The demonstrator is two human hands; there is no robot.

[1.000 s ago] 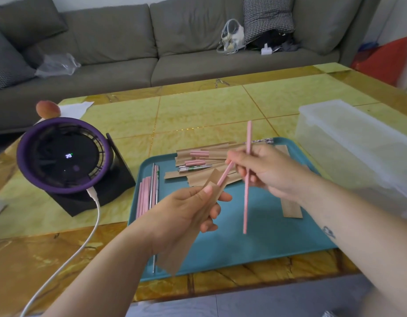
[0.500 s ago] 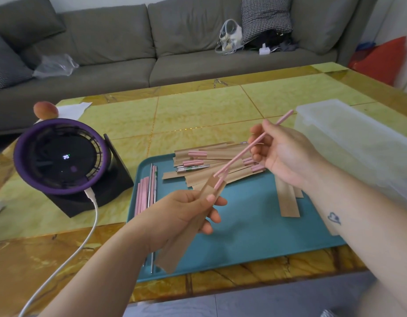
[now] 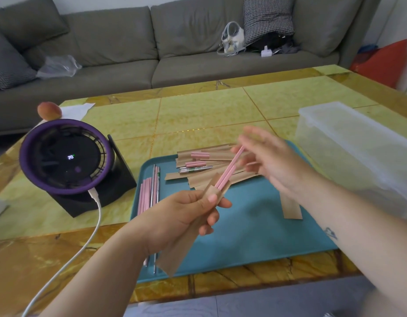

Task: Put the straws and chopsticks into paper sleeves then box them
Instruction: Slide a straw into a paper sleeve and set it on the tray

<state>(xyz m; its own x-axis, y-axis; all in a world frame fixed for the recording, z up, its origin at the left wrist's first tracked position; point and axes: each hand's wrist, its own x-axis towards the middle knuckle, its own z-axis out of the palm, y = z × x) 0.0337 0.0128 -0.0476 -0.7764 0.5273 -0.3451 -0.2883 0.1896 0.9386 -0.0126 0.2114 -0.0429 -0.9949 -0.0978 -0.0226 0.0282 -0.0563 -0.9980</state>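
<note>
Grey fabric sofa (image 3: pixel 152 53) across the back. In front of it is a yellow-green tiled table with brown marbled border (image 3: pixel 198 115). A clear rectangular plastic box (image 3: pixel 358 156) stands on the table's right side, nothing visible inside. A teal plastic tray (image 3: pixel 255 236) sits at the near edge, just left of the box. A round purple-rimmed desk fan (image 3: pixel 65 159) is left of the tray, with a white cable (image 3: pixel 92 225) plugged in. At the tray's far end lies a pile of flat brown paper sleeves (image 3: pixel 209 177), some with pink tips poking out, so likely filled. A row of loose pink straws (image 3: pixel 145 195) and thin metal sticks (image 3: pixel 154 186) lies along the tray's left edge. The left hand (image 3: pixel 182 216) holds one long brown paper sleeve (image 3: pixel 170 259) above the tray, thumb on top and fingers curled under, clamped just below its open mouth. Two pale pink straws (image 3: pixel 227 172) sit partly in that mouth, slanting up to the right hand (image 3: pixel 273 165). That hand is motion-blurred: fingers look spread near the straw tops, cannot tell if they pinch or push. Judgement: the straws are light, stiff and smooth, and should slide easily if pushed from the top end along their length. The sleeve is thin and floppy and creases easily, so grip it near the mouth and keep it open.
</note>
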